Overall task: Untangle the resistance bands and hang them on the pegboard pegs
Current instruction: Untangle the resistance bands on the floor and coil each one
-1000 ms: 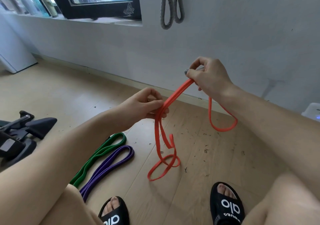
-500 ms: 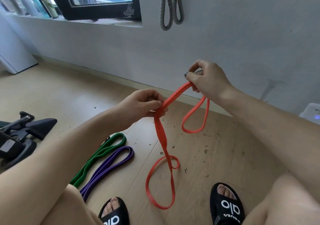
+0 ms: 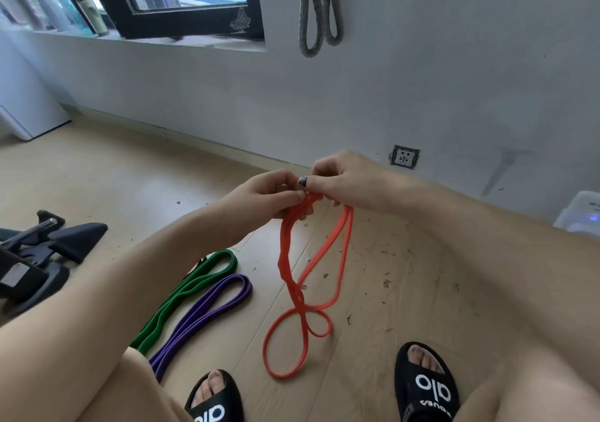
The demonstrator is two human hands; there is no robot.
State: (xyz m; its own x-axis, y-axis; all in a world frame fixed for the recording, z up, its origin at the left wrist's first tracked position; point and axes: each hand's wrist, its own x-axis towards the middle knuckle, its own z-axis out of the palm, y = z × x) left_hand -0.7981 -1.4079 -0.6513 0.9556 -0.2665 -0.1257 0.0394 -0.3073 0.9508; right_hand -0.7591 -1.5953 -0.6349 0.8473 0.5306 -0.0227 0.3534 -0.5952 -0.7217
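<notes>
Both hands, the left hand [image 3: 269, 194] and right hand [image 3: 344, 181], are pinching the top of the long orange rubber band [image 3: 285, 259] with fingers clamped together. It is dangling, soft and stretchy (probably still twisted), its bottom loops seemingly touching the wooden floor [image 3: 406, 291].

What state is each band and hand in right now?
Orange band: held up by both hands, still twisted, lower loops crossed on the floor.
Green band: flat on the floor, untangled.
Purple band: flat on the floor beside green.
Grey band: hanging on the wall.
Left hand: pinching orange.
Right hand: pinching orange.
</notes>
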